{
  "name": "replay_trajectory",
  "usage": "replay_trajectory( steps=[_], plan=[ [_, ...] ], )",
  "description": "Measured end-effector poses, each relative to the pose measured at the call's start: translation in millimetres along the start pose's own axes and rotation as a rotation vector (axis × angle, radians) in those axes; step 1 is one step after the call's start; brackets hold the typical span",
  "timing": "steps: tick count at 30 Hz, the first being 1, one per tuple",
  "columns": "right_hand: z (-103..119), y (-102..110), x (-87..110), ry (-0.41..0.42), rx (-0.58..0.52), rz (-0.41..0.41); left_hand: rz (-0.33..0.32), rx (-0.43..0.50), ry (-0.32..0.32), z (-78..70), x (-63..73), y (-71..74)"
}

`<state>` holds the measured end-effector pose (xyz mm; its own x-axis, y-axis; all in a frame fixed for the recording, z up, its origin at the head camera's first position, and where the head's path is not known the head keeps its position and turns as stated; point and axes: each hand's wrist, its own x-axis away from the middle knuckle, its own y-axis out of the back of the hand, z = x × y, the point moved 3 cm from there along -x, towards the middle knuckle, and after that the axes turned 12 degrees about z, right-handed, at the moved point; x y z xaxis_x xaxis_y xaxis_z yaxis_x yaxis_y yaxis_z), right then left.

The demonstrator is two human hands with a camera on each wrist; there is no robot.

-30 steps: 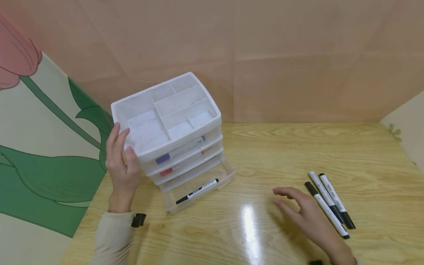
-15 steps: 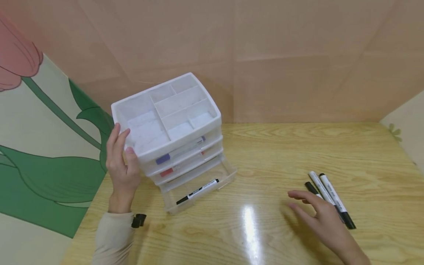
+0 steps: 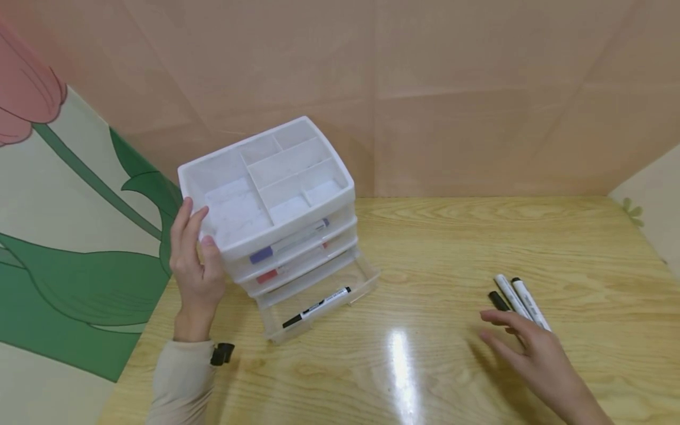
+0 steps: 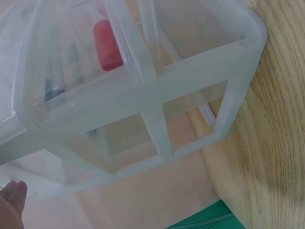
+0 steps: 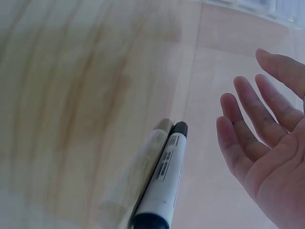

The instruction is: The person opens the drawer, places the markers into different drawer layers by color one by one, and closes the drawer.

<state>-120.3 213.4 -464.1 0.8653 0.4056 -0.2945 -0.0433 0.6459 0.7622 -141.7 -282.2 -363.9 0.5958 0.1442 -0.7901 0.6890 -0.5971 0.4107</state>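
Observation:
My left hand (image 3: 195, 265) holds the left front corner of a white plastic drawer organizer (image 3: 287, 218), fingertips at its top rim. The lowest clear drawer (image 3: 366, 274) is pulled out, with a black-capped marker (image 3: 317, 307) lying in it. Through the shut drawers above show a blue marker (image 3: 261, 255) and a red marker (image 3: 267, 276); the red one (image 4: 107, 45) also appears in the left wrist view. My right hand (image 3: 547, 360) hovers with nothing in it, fingers apart and loosely bent. It partly hides three white markers (image 3: 531, 302) (image 5: 164, 176) on the table.
The wood-grain table (image 3: 435, 248) meets a peach-coloured backdrop (image 3: 478, 118) at its far edge. A panel with a painted flower (image 3: 69, 283) stands along the left side. Divided compartments (image 3: 289, 162) fill the organizer's top tray.
My right hand has moved rightward over the loose markers and now covers more of them. The left hand, organizer and open drawer stay where they were.

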Motion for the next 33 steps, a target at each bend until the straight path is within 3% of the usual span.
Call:
replay_trajectory(
  steps=[6,19,33],
  plan=[
    [-3.0,3.7,4.2,-0.021,-0.039,0.013,-0.005,0.006,-0.002,0.7,0.1,-0.6],
    [-26.0,20.4,18.3,-0.042,0.019,-0.013,-0.009,0.007,-0.005,1.0,-0.8,-1.2],
    [-47.6,28.0,34.2,-0.188,0.086,0.087,-0.002,0.012,0.012,0.4,0.6,-1.3]
  ],
)
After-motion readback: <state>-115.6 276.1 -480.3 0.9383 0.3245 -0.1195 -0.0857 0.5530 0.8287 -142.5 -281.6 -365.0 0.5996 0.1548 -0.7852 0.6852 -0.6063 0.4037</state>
